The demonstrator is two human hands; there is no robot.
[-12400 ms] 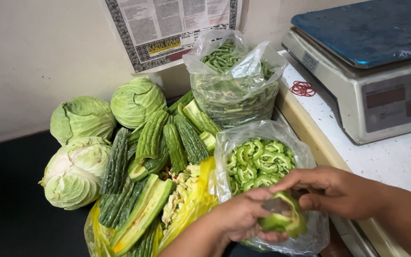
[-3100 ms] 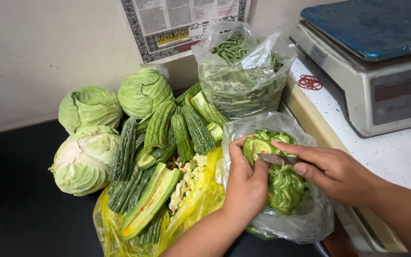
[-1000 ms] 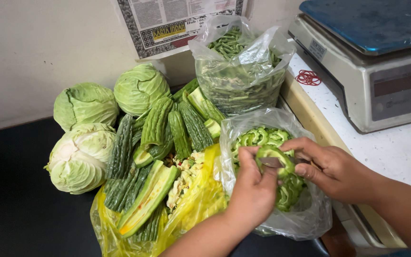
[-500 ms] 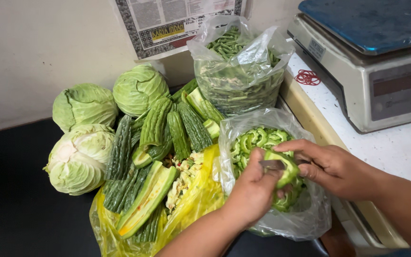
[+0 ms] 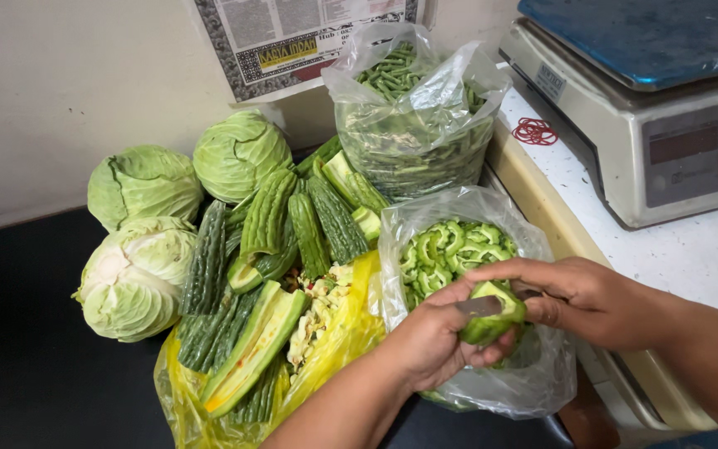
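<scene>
Dark counter, pale wall behind. Piece of bitter gourd pinched in curled left hand fingers, over clear bag of green slices; knife blade against it, right hand fingers closed on the handle. Beyond fingertips: bagged green beans, printed paper sign on wall. Right: grey scale, red rubber bands. Left: whole gourds, yellow bag, three cabbages.

Cabbages left of gourds (scale far right)
</scene>
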